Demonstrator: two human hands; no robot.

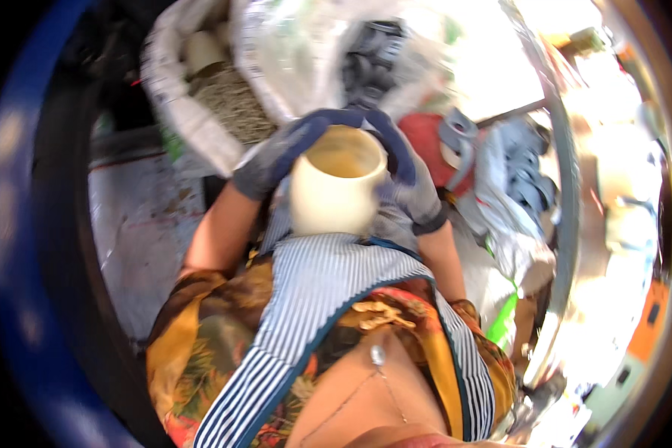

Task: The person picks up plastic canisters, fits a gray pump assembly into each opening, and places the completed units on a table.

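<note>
A cream-coloured rounded pot (334, 201) with a wide round mouth is held upright in front of my striped apron. My left hand (287, 151), in a grey glove with dark blue fingers, curls round its left and far side. From the other side my right hand (409, 168), gloved alike, wraps the pot's right and far side. Toward the far rim the fingertips of both hands come close together. Through the mouth, the tan inner wall shows. Motion blurs the right fingers a little.
Beyond my left hand stands a white sack (183, 112) holding grey-brown stringy material. Another open bag with dark grey pieces (373, 63) is farther off. To the right lie a red rounded thing (423, 145), a bag of blue-grey pieces (526, 175) and a grey metal frame bar (566, 194).
</note>
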